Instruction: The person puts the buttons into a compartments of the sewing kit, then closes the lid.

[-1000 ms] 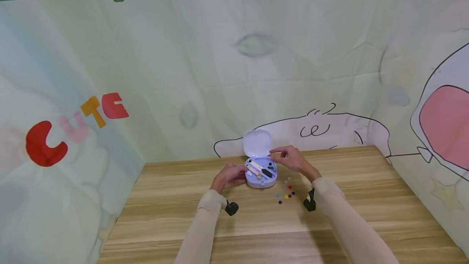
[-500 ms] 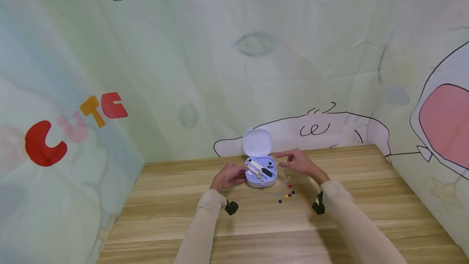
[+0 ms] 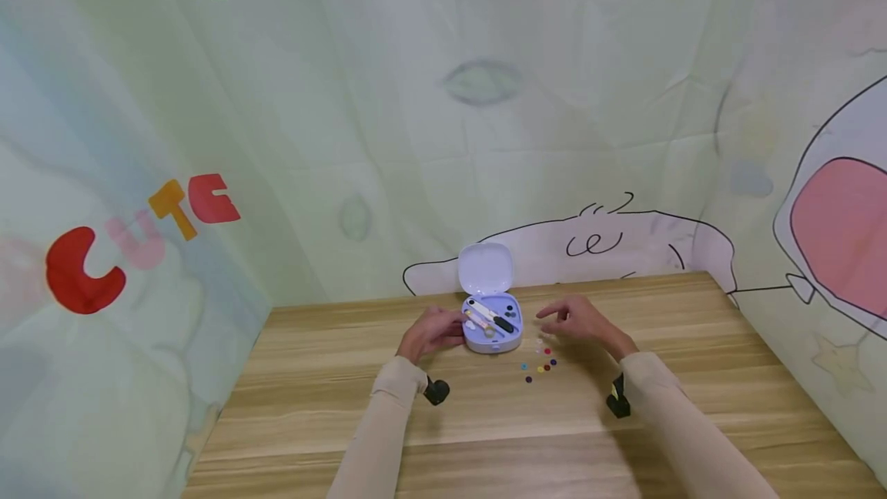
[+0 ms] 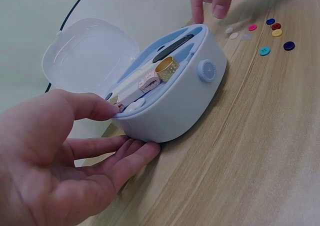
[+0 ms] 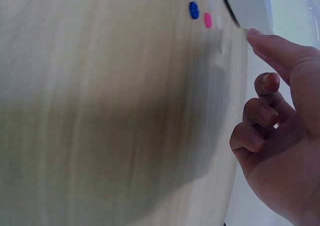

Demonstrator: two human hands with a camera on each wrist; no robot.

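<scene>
A pale lilac sewing box [image 3: 492,333] stands on the wooden table [image 3: 485,422] with its lid [image 3: 486,269] swung up. Inside lie a gold thimble [image 4: 166,66], a rolled tape measure [image 4: 149,84] and a dark tool [image 3: 503,323]. My left hand [image 3: 438,332] holds the box's left end, thumb [image 4: 95,108] on the rim, fingers [image 4: 127,156] along the base. My right hand [image 3: 571,319] hovers just right of the box, above several small coloured buttons [image 3: 541,363]. Its index finger [image 5: 272,48] is out, the others are loosely curled, and it holds nothing.
A printed cloth backdrop [image 3: 443,137] hangs close behind the table and wraps both sides. The table's right edge [image 3: 783,360] slants toward me. Bare wood [image 3: 485,445] lies between my forearms, in front of the box.
My right hand has drawn back from over the open box, moving right and down to hover over the buttons. The left hand and the box have stayed put.
</scene>
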